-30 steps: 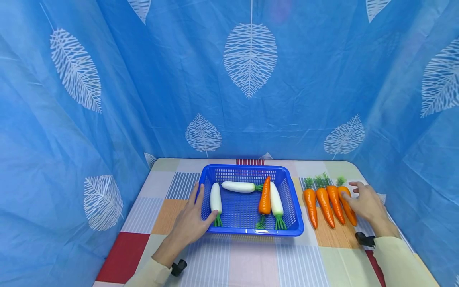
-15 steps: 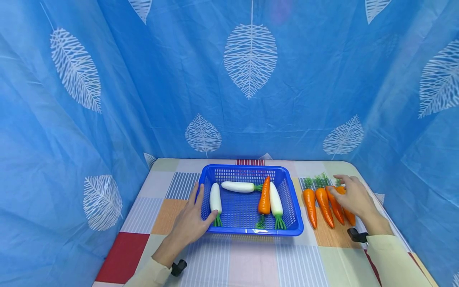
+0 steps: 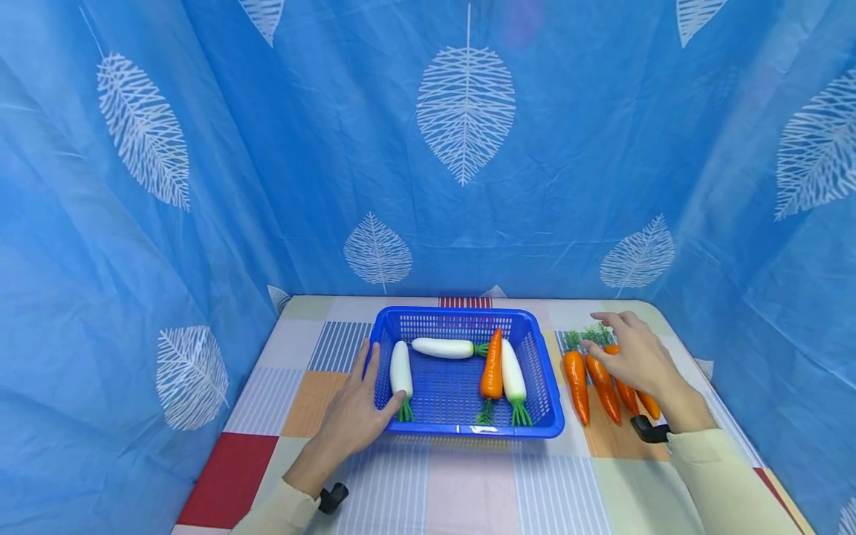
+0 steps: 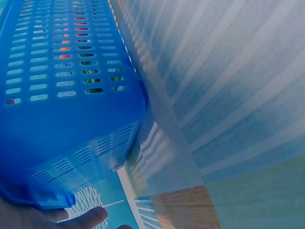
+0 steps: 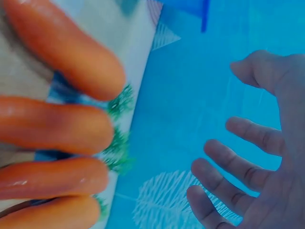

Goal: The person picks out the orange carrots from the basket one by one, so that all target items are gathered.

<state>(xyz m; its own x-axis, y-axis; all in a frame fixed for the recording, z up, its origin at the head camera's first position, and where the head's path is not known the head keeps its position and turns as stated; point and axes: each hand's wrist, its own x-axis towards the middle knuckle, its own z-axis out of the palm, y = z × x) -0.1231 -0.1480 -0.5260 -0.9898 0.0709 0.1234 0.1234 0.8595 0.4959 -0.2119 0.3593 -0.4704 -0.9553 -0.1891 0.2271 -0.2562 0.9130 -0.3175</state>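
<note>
A blue plastic basket (image 3: 468,431) stands mid-table. Inside it lie a white radish (image 3: 401,368) at the left, another radish (image 3: 443,348) along the back, a third radish (image 3: 513,371) at the right, and a carrot (image 3: 492,368) beside that one. My left hand (image 3: 354,409) rests at the basket's left rim, fingers spread and thumb over the near corner. To the right of the basket, several orange carrots (image 3: 576,386) with green tops lie in a row. My right hand (image 3: 638,357) hovers over the carrots at the right of the row, fingers apart and holding nothing; it partly hides them.
A patchwork-patterned tablecloth (image 3: 468,490) covers the table. Blue curtains (image 3: 548,148) with white leaf prints hang behind and on both sides, close to the table edges.
My right hand has moved left and a little away from me, from beside the rightmost carrot to above the row. My left hand and the basket have stayed put.
</note>
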